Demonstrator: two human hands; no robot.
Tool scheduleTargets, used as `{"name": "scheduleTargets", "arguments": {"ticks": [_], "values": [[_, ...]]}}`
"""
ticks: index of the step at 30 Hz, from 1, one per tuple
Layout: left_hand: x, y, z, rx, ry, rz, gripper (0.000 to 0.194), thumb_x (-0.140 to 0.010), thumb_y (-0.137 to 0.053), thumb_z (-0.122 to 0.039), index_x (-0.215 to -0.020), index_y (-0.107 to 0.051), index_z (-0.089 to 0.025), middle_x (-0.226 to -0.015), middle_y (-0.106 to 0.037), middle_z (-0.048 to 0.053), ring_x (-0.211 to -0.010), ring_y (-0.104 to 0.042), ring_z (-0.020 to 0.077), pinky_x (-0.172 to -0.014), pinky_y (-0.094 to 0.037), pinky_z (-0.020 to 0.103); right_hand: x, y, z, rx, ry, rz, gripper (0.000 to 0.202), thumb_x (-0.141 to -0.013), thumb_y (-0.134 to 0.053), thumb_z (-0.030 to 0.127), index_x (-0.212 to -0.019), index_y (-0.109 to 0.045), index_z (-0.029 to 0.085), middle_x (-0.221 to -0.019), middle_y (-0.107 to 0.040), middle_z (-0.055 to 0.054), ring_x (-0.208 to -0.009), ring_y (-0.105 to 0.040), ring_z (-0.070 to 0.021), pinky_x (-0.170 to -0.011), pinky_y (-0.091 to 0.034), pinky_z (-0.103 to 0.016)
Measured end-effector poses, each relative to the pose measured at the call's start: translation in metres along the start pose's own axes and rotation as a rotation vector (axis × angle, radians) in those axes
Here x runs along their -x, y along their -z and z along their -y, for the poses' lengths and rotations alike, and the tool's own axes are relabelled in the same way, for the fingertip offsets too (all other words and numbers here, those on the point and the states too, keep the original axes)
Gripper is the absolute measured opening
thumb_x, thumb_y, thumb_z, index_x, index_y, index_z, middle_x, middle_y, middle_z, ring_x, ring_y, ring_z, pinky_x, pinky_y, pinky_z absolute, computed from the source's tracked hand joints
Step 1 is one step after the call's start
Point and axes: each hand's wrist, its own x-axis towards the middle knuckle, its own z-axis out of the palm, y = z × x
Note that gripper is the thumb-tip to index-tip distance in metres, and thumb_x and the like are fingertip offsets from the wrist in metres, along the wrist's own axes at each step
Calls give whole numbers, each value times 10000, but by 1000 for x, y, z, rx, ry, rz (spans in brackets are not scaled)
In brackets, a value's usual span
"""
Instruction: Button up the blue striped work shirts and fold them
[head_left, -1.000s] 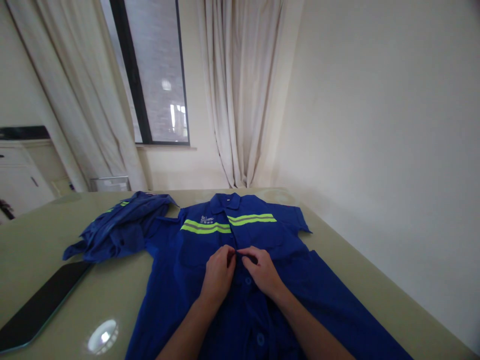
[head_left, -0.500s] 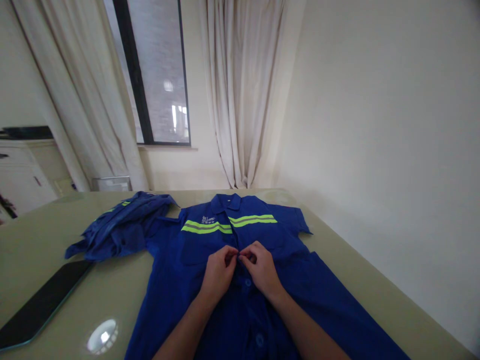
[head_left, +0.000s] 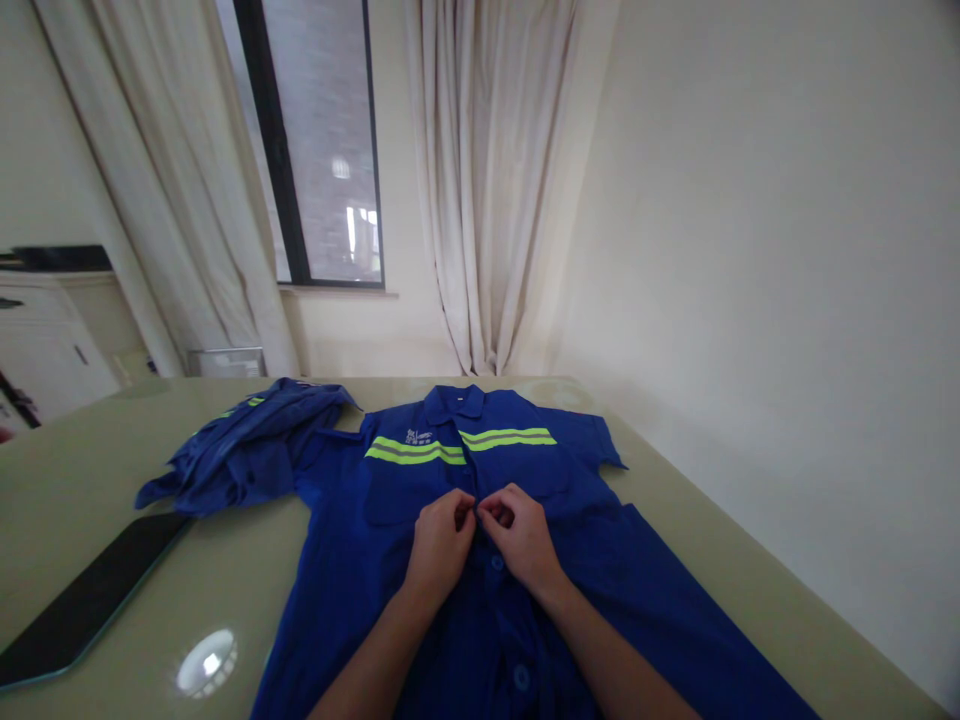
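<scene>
Blue garment (head_left: pixel 615 570) spread front-up on the pale green table (head_left: pixel 225 590), big round buttons (head_left: pixel 521 678) down the near front, cloth loosely creased. Left hand (head_left: pixel 441 540) and right hand (head_left: pixel 523 535) nearly meet mid-placket, each pinching the front edge between thumb and fingers. Farther up: yellow-green stripes (head_left: pixel 506 438) with grey centres, pale logo, flat collar (head_left: pixel 456 402).

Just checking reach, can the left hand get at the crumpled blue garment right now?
Probably yes: the left hand has the crumpled garment on its own side, with only the flat garment spread between. It seems to pinch the flat garment's front, so it would likely need to let go first.
</scene>
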Motion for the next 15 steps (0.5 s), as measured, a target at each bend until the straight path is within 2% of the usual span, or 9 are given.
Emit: {"name": "scheduleTargets", "arguments": {"ticks": [5, 9, 15], "values": [[-2, 3, -1, 100, 14, 20, 173, -898, -553, -209, -907, -726, -216, -860, -778, 18, -803, -727, 188, -743, -505, 281, -2, 1, -2, -24, -76, 53, 200, -799, -705, 179, -993, -755, 184, -675, -601, 33, -550, -514, -127, -549, -394, -243], [-4, 4, 0, 168, 44, 38, 211, -887, -601, -368, -848, -732, -208, -810, -780, 32, -755, -729, 210, -695, -515, 296, -1, 1, -2, 53, 0, 47, 135, -803, -675, 119, -871, -765, 192, -714, -601, 16, -602, -538, -133, -585, -403, -247], [-9, 2, 9, 278, 103, 42, 228, -823, -630, -406, -805, -699, -189, -786, -770, 54, -745, -728, 219, -690, -533, 303, -1, 2, 1, 107, 16, 8, 71, -834, -710, 155, -828, -763, 201, -766, -616, -1, -644, -571, -140, -619, -427, -250]]}}
